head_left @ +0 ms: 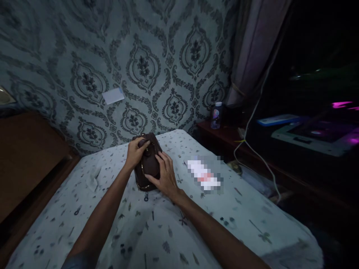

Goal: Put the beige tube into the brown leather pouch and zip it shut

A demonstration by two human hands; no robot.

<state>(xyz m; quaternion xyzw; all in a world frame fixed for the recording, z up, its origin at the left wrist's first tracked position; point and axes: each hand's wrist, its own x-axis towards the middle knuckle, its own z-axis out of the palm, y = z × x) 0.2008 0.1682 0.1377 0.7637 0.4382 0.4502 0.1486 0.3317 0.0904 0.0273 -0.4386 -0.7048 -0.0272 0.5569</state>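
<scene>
A small dark brown handbag (150, 166) with gold-coloured chain trim lies on the patterned bedsheet (171, 231). My left hand (136, 150) is closed at the bag's upper left, thumb and fingers pinching a brown flap or strap there. Along the bag's lower right side, my right hand (166, 173) grips its body, with the thumb on the front near the lower edge and the fingers over the right side. The bag's underside and whatever is inside it are hidden.
A blurred, brightly lit rectangle (204, 175) lies on the bed right of the bag. A bottle (216, 116) stands on a dark red ledge (204, 127) at the back right. A white cable (259, 157) hangs beside the bed. Brown wooden furniture (30, 160) borders the left.
</scene>
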